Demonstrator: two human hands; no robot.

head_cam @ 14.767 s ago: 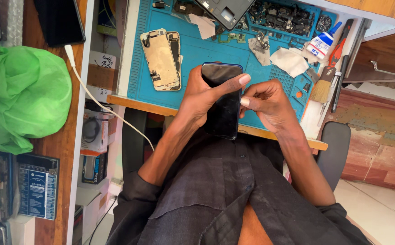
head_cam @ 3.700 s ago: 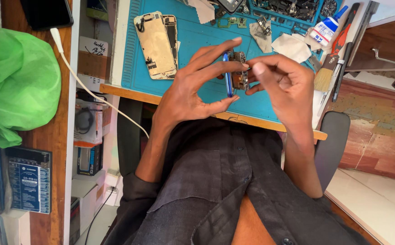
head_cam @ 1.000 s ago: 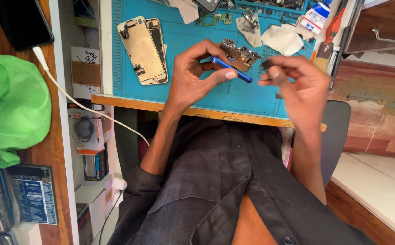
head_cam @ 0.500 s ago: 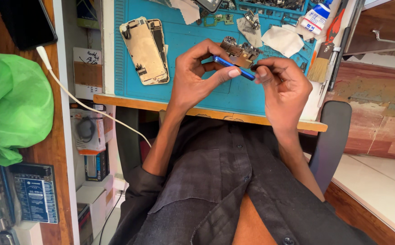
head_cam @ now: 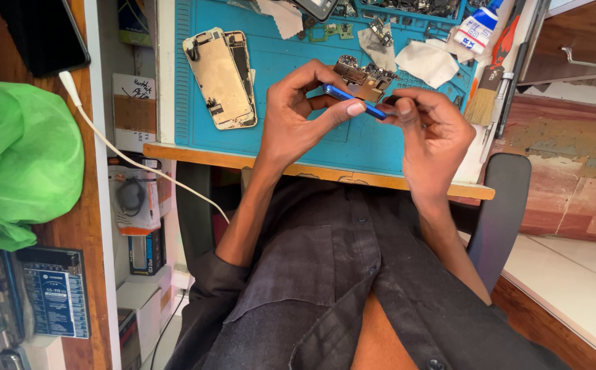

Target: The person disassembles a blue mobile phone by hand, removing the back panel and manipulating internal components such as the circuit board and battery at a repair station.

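My left hand [head_cam: 296,113] grips a blue-framed phone [head_cam: 355,101] held edge-on above the blue work mat [head_cam: 380,140], with its exposed inner parts facing away from me. My right hand [head_cam: 429,130] pinches the phone's right end with thumb and fingertips; whether it holds a small tool there I cannot tell. On the mat to the left lies an opened phone back housing [head_cam: 221,77].
White tissues [head_cam: 427,62], a glue tube [head_cam: 476,31], a brush [head_cam: 483,92] and loose circuit parts [head_cam: 331,30] lie at the mat's far edge. A green cloth bag [head_cam: 20,161], a dark phone [head_cam: 41,34] with white cable [head_cam: 127,157] sit left. Chair armrest [head_cam: 500,205] at right.
My right hand has moved back in from the right and closed on the end of the blue phone. My left hand keeps its hold, nearly still.
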